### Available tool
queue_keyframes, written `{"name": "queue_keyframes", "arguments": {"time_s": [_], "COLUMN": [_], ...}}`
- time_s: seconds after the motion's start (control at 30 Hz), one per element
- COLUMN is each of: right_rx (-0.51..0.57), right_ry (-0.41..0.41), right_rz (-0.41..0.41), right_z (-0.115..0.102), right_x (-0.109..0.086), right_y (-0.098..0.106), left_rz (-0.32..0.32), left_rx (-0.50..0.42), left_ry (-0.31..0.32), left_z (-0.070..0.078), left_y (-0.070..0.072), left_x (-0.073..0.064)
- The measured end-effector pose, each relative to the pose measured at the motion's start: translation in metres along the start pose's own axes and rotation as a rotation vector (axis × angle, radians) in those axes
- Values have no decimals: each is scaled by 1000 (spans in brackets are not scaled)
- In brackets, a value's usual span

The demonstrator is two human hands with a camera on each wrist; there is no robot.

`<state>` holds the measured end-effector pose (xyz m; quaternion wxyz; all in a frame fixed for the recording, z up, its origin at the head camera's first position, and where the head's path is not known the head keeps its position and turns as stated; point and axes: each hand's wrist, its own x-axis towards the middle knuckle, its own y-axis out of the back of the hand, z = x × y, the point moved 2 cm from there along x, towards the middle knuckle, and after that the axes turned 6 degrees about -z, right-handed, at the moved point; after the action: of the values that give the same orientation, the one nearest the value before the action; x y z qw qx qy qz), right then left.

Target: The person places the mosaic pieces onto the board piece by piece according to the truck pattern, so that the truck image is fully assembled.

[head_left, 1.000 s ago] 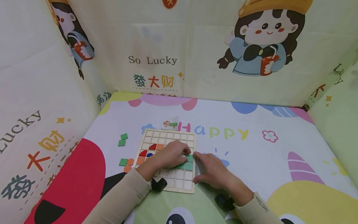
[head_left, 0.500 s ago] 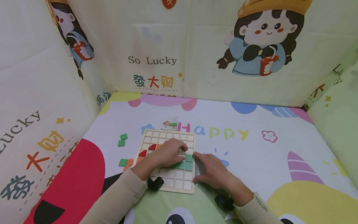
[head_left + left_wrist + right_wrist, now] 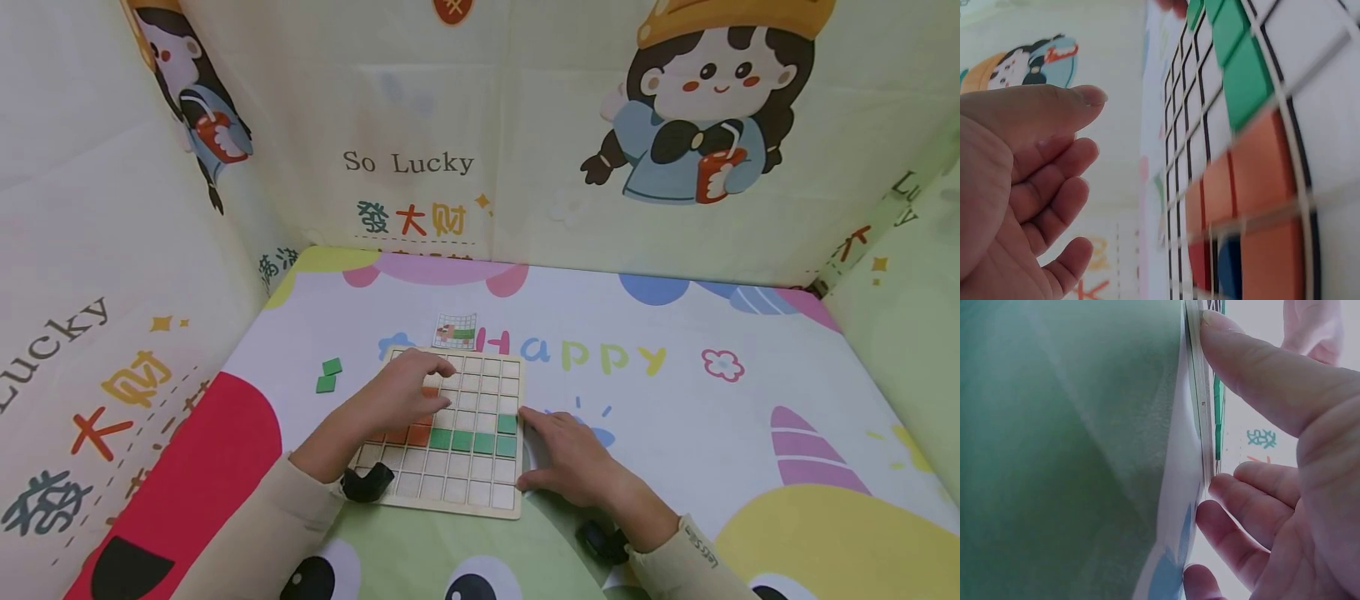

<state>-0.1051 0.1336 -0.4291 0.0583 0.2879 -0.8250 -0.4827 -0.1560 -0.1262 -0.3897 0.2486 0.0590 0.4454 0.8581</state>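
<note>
A wooden grid board lies on the table in the head view. A row of green square tiles fills several cells, with orange tiles to their left. In the left wrist view a blue piece and a red piece sit beside the orange tiles. My left hand hovers over the board's left part, holding nothing, its thumb and fingers apart and loosely bent. With thumb and fingertips, my right hand touches the board's right edge.
Two loose green tiles lie left of the board. A small card with a coloured grid picture lies behind the board's far edge. Printed cloth walls stand at the back and both sides.
My left hand has moved left, from the green tiles to the board's left part, uncovering the middle cells and the green row. My right hand has stayed at the edge.
</note>
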Motion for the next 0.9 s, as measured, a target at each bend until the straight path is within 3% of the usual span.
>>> {"name": "queue_keyframes", "arguments": {"time_s": [0.2,0.63,0.9], "right_rx": [2,3,6], "right_ry": [3,2,-5], "right_rz": [-2,-8,-13], "right_z": [0,0,0], "right_x": [0,1,1], "right_y": [0,0,0], "left_rz": [44,210,228], "left_rx": [24,42,39], "left_ry": [17,163,216], "left_z": [-20,-50,-70], "left_y": [12,39,48], "left_x": [-12,-39,-51]}}
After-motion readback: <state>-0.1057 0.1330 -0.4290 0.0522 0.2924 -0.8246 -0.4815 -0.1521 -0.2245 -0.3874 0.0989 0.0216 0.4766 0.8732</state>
